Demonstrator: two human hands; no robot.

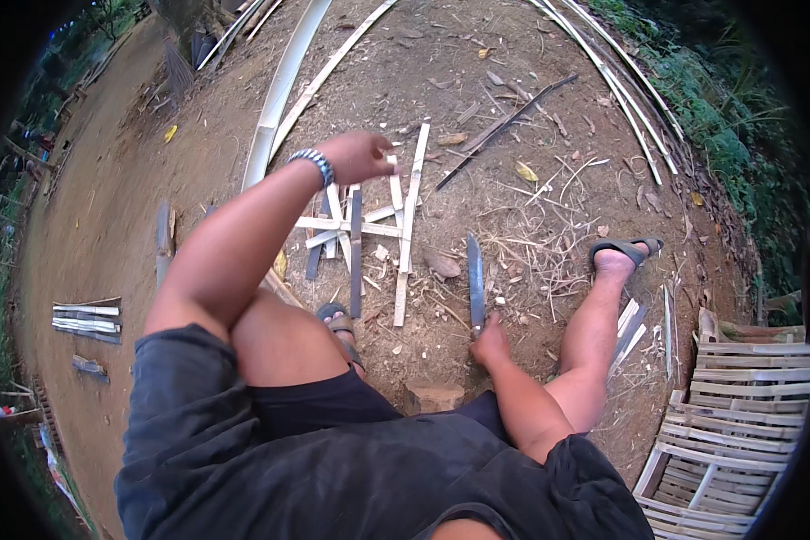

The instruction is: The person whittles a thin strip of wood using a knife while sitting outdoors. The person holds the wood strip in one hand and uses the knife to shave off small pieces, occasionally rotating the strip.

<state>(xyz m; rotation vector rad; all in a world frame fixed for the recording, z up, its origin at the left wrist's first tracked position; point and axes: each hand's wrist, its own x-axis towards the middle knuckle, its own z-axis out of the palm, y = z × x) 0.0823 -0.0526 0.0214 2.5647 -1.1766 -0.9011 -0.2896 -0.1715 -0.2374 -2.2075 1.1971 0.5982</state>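
Observation:
My left hand (358, 157), with a checkered bracelet on its wrist, hangs over the far end of a loose pile of split bamboo strips (340, 225). Its thumb and fingers are apart, and the pale end of one strip shows between them; nothing appears gripped. Pale and dark strips lie crossed beneath it, with one long pale strip (411, 211) along the pile's right side. Low on the right, my right hand (490, 343) is closed around the handle of a machete (475, 281). The dark blade points away from me, over the dirt between my feet.
A wood block (434, 397) sits close before me. Shavings (542, 261) litter the ground near my right sandal (627, 251). Bundled strips (86, 321) lie at the left, long bamboo lengths (290, 81) farther off, and a slatted bamboo rack (738, 409) at the lower right.

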